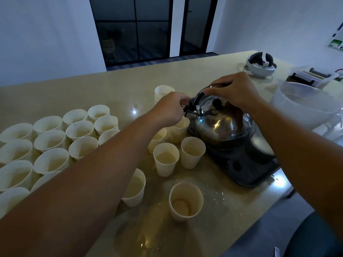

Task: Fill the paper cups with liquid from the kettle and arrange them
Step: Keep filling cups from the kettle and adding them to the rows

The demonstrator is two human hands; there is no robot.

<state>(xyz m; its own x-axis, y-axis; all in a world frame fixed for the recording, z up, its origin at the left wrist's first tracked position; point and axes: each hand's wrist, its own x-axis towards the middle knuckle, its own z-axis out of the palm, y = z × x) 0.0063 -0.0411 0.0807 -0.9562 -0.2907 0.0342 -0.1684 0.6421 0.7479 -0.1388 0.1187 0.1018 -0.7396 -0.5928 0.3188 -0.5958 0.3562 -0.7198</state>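
A steel kettle (220,125) with a black handle sits on a dark stove base (241,167), tilted towards the left. My right hand (233,89) grips the black handle from above. My left hand (170,110) pinches the black cap at the spout tip. Directly under the spout stands a paper cup (179,131). Three more cups stand in front of the base (166,158), (193,152), (185,201). Several white paper cups (50,140) are packed in rows at the left, holding pale liquid.
A stack of paper cups (163,91) stands behind my left hand. A translucent plastic jug (304,106) sits at the right, with a white headset (260,64) and a clear box (311,75) behind it. The beige counter (111,89) ends at the right front, near a chair.
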